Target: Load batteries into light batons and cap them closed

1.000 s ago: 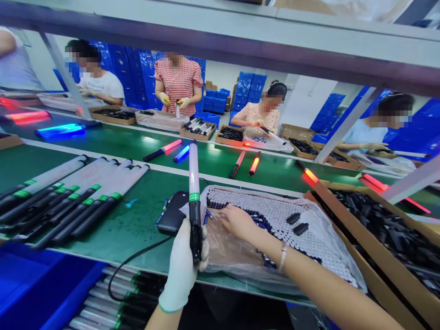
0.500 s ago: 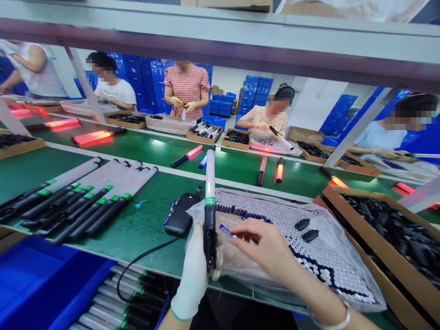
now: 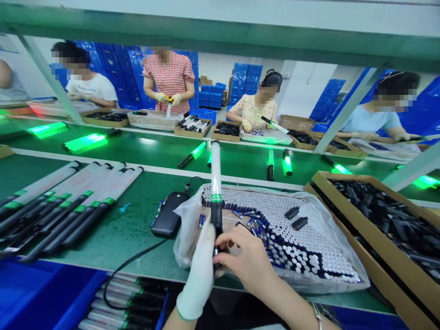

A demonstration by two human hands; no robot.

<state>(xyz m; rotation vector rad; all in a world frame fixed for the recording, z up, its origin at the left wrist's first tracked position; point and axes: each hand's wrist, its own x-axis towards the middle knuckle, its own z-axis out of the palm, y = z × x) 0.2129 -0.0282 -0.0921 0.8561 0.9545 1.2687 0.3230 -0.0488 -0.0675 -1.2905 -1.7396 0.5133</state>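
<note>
Though behind hands (image 3: 195,270) (image 3: 242,259), baton's base (image 3: 216,224) hidden

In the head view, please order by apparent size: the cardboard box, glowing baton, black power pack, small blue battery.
1. The cardboard box.
2. The glowing baton and the black power pack: the baton looks longer but is nearer the camera, so unsure.
3. The small blue battery.

Left hand (image 3: 198,275) gloved, right hand (image 3: 244,256) bare
The gloved fingers close in a fist; the bare fingers (image 3: 223,259) curl inward just beside them.
</note>
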